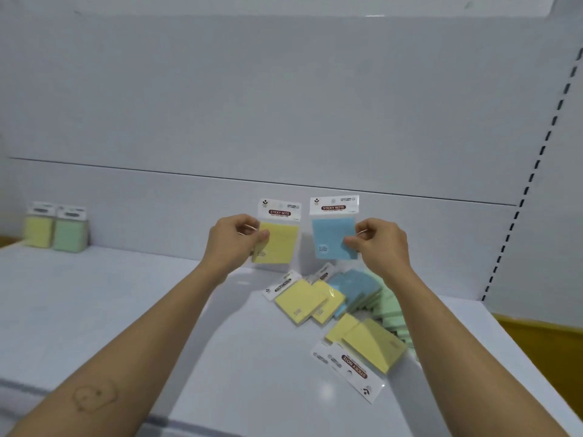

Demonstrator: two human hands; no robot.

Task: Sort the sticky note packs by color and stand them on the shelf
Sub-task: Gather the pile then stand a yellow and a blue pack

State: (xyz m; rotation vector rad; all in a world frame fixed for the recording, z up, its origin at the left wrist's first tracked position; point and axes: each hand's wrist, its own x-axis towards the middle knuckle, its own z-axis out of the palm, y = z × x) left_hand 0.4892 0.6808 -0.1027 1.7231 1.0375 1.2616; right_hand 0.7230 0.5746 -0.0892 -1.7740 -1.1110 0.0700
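Yellow, blue and green sticky note packs are seen lying overlapped in a loose pile (347, 307) on the white shelf (126, 310), below the right hand (377, 244) and partly hidden by its forearm. Above the pile, a yellow pack (279, 244) is pinched upright at its left edge by the thumb and curled fingers of the left hand (235, 238). A blue pack (331, 238) is pinched at its right edge by the right hand. Both are held side by side, not touching. Well to the left of the left hand, a standing yellow pack (38, 230) and a standing green pack (70, 233) are set side by side by the back panel (284, 105).
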